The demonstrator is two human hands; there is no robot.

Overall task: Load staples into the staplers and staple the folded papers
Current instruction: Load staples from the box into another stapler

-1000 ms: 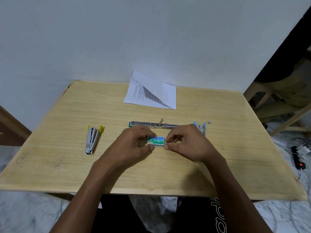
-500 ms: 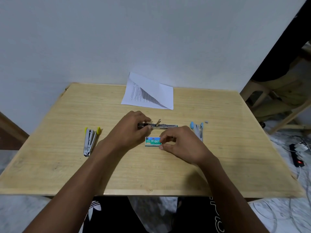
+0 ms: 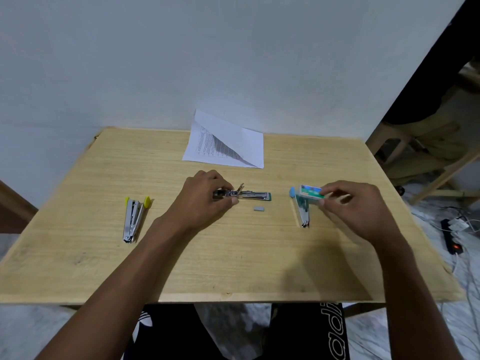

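So compared to half a second back, the right hand (image 3: 361,206) has carried the little staple box (image 3: 311,191) away from the middle of the worktop (image 3: 259,255) over to the right. It now holds the box just above the blue-tipped stapler (image 3: 301,207), fingers pinching the box's right end. A small grey strip of staples (image 3: 259,208) now lies bare on the wood where the box used to sit. The left hand (image 3: 205,201) hasn't really gone anywhere; its fingers are pinched on the left end of the opened green stapler (image 3: 246,195).

That green stapler lies flat and stretched out lengthwise, shiny metal channel facing up, a small metal tab sticking up near the middle, green plastic at the right end. The staple strip sits just in front of it, not touching. The box is a small card rectangle, green and blue print. The blue stapler is chrome with pale blue plastic tips, splayed open in a V. Same deal with the yellow-tipped stapler (image 3: 133,219) well off to the left.

The folded papers (image 3: 228,144) sit at the back edge against the white wall, white sheet with a printed corner turned over. The worktop is pale wood grain. A power strip (image 3: 452,237) with a red light lies on the floor to the right.
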